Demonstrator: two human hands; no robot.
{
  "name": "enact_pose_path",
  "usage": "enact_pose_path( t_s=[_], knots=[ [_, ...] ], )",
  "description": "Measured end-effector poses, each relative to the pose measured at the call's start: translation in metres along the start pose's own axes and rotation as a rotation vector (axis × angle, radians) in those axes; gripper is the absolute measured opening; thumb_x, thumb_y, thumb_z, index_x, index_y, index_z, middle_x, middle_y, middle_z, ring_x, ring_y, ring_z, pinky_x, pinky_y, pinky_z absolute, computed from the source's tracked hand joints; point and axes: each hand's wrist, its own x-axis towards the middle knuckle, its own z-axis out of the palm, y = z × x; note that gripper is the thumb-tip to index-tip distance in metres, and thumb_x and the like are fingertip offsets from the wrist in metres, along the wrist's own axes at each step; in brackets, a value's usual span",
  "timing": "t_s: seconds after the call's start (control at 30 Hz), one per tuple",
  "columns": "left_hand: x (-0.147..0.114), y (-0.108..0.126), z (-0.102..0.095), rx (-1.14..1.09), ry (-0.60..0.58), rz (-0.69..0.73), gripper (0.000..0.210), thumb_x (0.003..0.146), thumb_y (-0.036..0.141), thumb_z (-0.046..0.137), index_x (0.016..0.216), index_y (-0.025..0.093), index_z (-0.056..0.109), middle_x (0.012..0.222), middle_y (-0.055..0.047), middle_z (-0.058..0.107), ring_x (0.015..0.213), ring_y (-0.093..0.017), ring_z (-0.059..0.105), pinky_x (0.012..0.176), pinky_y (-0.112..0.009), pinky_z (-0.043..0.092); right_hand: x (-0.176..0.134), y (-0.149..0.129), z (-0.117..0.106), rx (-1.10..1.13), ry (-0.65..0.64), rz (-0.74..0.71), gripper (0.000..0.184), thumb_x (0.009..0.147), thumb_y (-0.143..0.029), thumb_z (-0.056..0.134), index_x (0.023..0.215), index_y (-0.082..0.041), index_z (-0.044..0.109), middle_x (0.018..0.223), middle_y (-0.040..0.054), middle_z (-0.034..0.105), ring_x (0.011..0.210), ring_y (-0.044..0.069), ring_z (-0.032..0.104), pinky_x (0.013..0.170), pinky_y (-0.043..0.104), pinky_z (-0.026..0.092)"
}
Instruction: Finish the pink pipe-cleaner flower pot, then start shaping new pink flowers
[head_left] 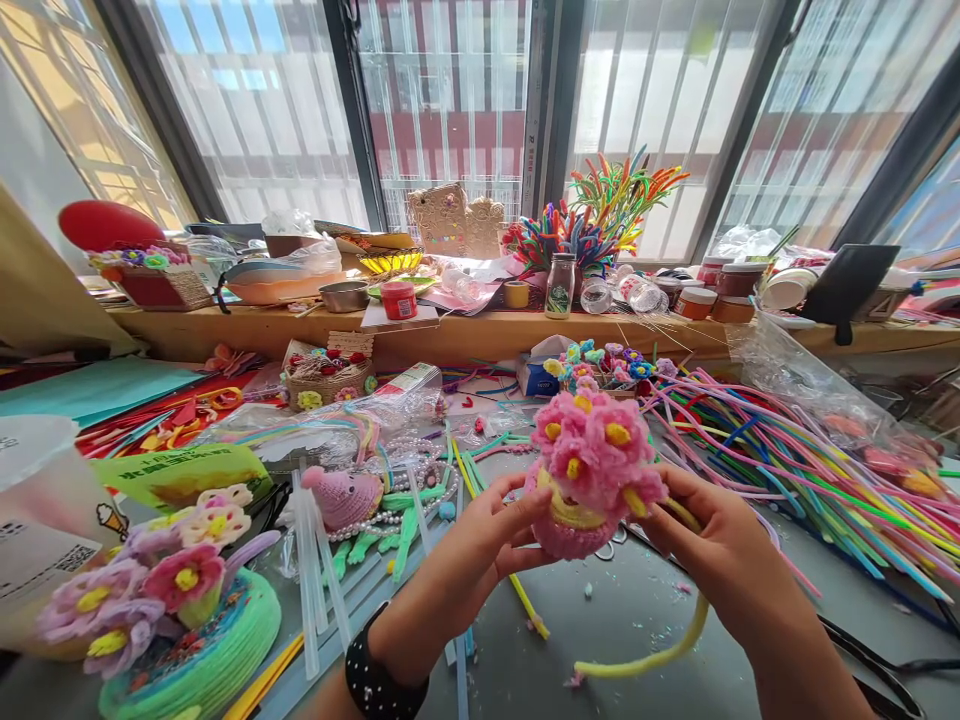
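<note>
A small pink basket [574, 538] of fuzzy pipe-cleaner flowers [592, 440], pink with yellow centres, is held up above the grey table. My left hand [491, 535] grips its left side, thumb in front and fingers below. At its right side, my right hand [709, 535] is closed with its fingertips by a yellow stem. A yellow pipe cleaner [649, 662] loops through the right hand and curves down to the left, its end tipped with pink fluff. The right fingertips are partly hidden behind the flowers.
Loose pipe cleaners [802, 470] spread across the right. Clear glue sticks [307, 580], a pink cone-shaped figure [343, 498] and a green base with flowers [202, 640] lie left. Black-handled scissors [862, 645] rest lower right. Jars and containers crowd the windowsill [465, 328].
</note>
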Motion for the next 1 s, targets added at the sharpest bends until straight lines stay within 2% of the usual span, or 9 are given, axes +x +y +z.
enact_pose_path(
  t_s=[0.13, 0.37, 0.6, 0.83, 1.0],
  knots=[
    [-0.0008, 0.0002, 0.0026, -0.006, -0.032, 0.012, 0.041, 0.081, 0.036, 0.053, 0.115, 0.015, 0.047, 0.121, -0.013, 0.056, 0.104, -0.024, 0.058, 0.088, -0.037, 0.044, 0.0003, 0.0012, 0.0004, -0.058, 0.009, -0.01, 0.029, 0.069, -0.046, 0.062, 0.074, -0.018, 0.062, 0.063, 0.0009, 0.058, 0.057, 0.012, 0.052, 0.048, 0.02, 0.041],
    [0.002, -0.0017, 0.0013, -0.021, 0.028, -0.027, 0.057, 0.07, 0.035, 0.064, 0.119, 0.016, 0.042, 0.118, -0.014, 0.058, 0.107, -0.027, 0.056, 0.091, -0.04, 0.042, -0.0004, 0.0019, 0.0014, -0.162, 0.009, -0.106, 0.025, 0.071, -0.044, 0.059, 0.069, -0.019, 0.062, 0.068, 0.0024, 0.063, 0.061, 0.014, 0.057, 0.053, 0.021, 0.044],
    [0.0026, -0.005, -0.0008, 0.0, 0.014, -0.018, 0.048, 0.072, 0.035, 0.06, 0.114, 0.015, 0.047, 0.118, -0.013, 0.058, 0.106, -0.026, 0.055, 0.091, -0.041, 0.041, 0.0009, 0.002, 0.0004, -0.249, -0.049, -0.128, 0.027, 0.075, -0.045, 0.055, 0.072, -0.019, 0.061, 0.066, 0.002, 0.062, 0.06, 0.014, 0.057, 0.05, 0.021, 0.042],
    [0.0043, -0.0056, 0.0007, 0.043, 0.033, -0.046, 0.05, 0.066, 0.028, 0.066, 0.112, 0.017, 0.049, 0.122, -0.012, 0.056, 0.109, -0.026, 0.054, 0.09, -0.039, 0.043, 0.0033, 0.0038, -0.003, -0.361, -0.118, -0.156, 0.028, 0.08, -0.045, 0.049, 0.075, -0.019, 0.059, 0.069, 0.0036, 0.061, 0.064, 0.016, 0.058, 0.05, 0.022, 0.043],
    [0.0032, -0.0043, 0.0033, 0.099, 0.03, -0.059, 0.051, 0.064, 0.03, 0.068, 0.11, 0.017, 0.051, 0.118, -0.011, 0.058, 0.107, -0.026, 0.055, 0.087, -0.038, 0.045, 0.0053, 0.0043, -0.0064, -0.402, -0.121, -0.191, 0.022, 0.079, -0.04, 0.05, 0.073, -0.02, 0.058, 0.074, 0.0044, 0.063, 0.067, 0.017, 0.059, 0.058, 0.025, 0.047]
  ],
)
